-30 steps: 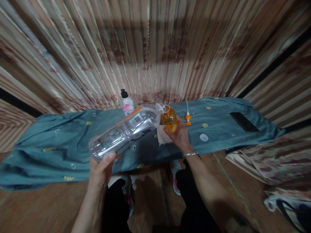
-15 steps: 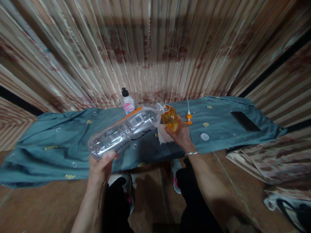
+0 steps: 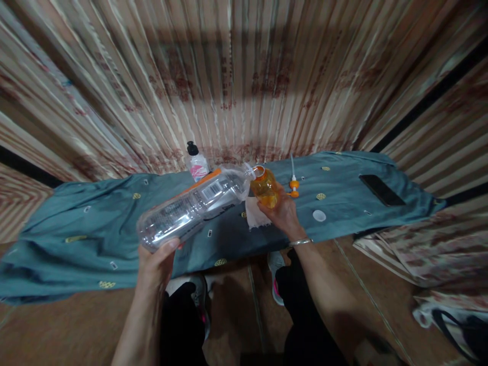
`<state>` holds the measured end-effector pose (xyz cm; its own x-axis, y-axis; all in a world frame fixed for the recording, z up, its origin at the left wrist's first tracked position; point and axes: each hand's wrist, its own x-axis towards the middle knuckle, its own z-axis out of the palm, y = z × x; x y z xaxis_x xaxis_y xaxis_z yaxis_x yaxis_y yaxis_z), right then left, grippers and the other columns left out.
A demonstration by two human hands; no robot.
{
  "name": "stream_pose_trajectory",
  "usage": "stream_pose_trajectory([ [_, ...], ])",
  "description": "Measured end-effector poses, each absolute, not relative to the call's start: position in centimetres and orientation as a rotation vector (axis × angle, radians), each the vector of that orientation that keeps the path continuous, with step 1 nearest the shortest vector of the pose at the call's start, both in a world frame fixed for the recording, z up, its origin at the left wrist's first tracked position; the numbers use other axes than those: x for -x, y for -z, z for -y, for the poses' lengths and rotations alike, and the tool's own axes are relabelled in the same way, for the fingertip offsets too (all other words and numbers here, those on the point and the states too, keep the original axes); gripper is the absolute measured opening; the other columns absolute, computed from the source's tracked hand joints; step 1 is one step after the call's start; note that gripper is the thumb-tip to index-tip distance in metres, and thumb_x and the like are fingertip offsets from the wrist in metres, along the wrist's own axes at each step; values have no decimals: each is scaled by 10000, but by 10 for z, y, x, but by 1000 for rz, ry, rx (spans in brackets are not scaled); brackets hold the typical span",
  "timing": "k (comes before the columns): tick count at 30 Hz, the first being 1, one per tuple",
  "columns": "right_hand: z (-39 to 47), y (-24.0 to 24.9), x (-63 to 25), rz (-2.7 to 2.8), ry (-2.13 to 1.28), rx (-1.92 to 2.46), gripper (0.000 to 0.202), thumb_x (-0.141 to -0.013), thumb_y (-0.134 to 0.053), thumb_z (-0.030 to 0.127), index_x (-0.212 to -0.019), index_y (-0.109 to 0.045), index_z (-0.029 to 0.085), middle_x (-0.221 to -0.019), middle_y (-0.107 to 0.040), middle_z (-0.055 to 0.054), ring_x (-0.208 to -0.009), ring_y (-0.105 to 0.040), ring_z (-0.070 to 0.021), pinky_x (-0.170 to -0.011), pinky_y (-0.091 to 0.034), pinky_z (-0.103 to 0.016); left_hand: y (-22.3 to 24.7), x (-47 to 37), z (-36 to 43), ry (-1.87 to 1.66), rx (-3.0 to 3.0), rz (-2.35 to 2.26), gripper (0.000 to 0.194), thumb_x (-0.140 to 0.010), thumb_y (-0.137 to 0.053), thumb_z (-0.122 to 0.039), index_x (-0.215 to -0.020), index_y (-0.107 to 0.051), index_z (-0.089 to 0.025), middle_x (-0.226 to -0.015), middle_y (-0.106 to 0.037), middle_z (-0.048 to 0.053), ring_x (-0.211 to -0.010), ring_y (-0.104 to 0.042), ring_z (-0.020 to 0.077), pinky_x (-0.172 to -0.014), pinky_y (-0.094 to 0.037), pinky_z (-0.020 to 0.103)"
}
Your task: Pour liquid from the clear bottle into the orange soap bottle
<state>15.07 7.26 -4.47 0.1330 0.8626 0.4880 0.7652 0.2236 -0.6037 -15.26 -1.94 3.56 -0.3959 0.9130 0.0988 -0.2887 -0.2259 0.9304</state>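
My left hand point(image 3: 158, 262) is closed around the base of a large clear plastic bottle point(image 3: 190, 206) with a barcode label. The bottle is tilted, its neck to the upper right, at the mouth of a small orange see-through bottle point(image 3: 266, 189). Whether liquid flows between them I cannot make out. My right hand point(image 3: 284, 211) grips the orange bottle, which leans toward the clear one. Just beyond my right hand lies an orange pump head point(image 3: 294, 186) with a pale tube. A light cloth point(image 3: 256, 214) rests under the orange bottle, and a white round cap point(image 3: 319, 215) lies to the right.
A squeeze bottle with a black cap point(image 3: 197, 165) stands at the back by the curtain point(image 3: 236, 76). On the right end of the teal cloth-covered bench point(image 3: 95, 223) lies a dark phone point(image 3: 382, 190). Bags point(image 3: 438, 317) sit on the floor at right.
Both hands hold the two bottles in nearly the same pose. The view has shifted slightly, so the things on the bench appear a little further left.
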Motion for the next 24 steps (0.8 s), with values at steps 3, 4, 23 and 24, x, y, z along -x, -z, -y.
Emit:
stream_pose_trajectory([
  [3, -74, 46, -151, 1655, -134, 1524, 743, -805, -794, 403, -1461, -559, 143, -1313, -792, -227, -1154, -795, -391, -964, -658, -525, -34, 152, 16, -1770, -852, -1123, 662, -446, -975, -256, -1072, -764, -212, -907, -767, 42, -631, -613, 142, -455, -485, 207],
  [4, -74, 46, -152, 1657, -136, 1520, 738, -812, -790, 408, -1461, -556, 145, -1313, -793, -223, -1160, -793, -388, -967, -658, -523, -34, 152, 15, -1767, -852, -1120, 658, -447, -975, -258, -1069, -765, -211, -879, -757, 34, -628, -612, 143, -454, -487, 207],
  [23, -78, 39, -142, 1572, -151, 1559, 716, -815, -793, 418, -1425, -573, 114, -1233, -811, -232, -1099, -811, -392, -916, -669, -495, -59, 147, -17, -1757, -872, -1059, 717, -440, -908, -218, -1144, -770, -242, -1035, -806, 87, -579, -579, 121, -407, -426, 192],
  [24, -78, 39, -141, 1568, -145, 1558, 717, -817, -791, 418, -1428, -569, 115, -1227, -815, -229, -1096, -812, -389, -915, -670, -492, -57, 146, -19, -1761, -869, -1056, 709, -441, -903, -218, -1138, -770, -242, -1032, -805, 86, -577, -578, 119, -406, -428, 190],
])
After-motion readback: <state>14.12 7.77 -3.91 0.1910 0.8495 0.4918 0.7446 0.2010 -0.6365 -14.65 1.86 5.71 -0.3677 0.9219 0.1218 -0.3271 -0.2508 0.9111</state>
